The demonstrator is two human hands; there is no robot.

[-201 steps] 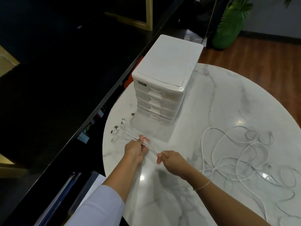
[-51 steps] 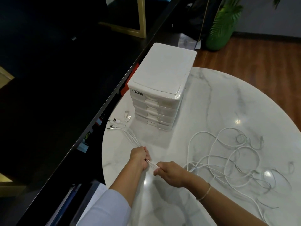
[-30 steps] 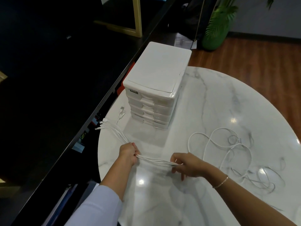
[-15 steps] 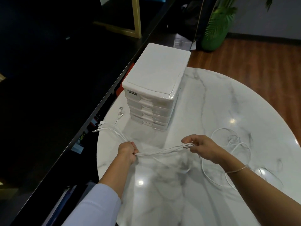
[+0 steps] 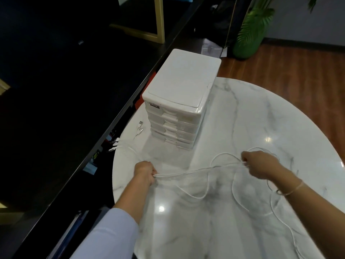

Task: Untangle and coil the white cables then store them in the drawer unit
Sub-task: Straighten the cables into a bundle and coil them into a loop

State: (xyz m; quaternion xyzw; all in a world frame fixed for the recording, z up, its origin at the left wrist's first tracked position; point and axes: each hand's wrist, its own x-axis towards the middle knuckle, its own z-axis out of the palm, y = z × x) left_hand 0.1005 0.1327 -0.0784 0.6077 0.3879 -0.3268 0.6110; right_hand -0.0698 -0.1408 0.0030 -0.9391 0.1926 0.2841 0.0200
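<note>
A bundle of white cables (image 5: 200,170) stretches across the round marble table (image 5: 252,113). My left hand (image 5: 144,171) grips the bundle near the table's left edge. My right hand (image 5: 261,167) pinches the same strands farther right, so they hang taut between both hands. Plug ends (image 5: 116,144) fan out beyond my left hand, over the left rim. Loose loops trail below and right of my right hand. The white drawer unit (image 5: 180,101) stands at the back left of the table with all its drawers closed.
A long black counter (image 5: 74,101) runs along the table's left side, close to the drawer unit. A green potted plant (image 5: 250,34) stands on the wooden floor behind. Two more connectors (image 5: 140,128) lie by the unit's left foot.
My right hand has slid rightward along the bundle, away from my left hand, drawing the strands out. The loose tangle on the right has been pulled in and grown smaller.
</note>
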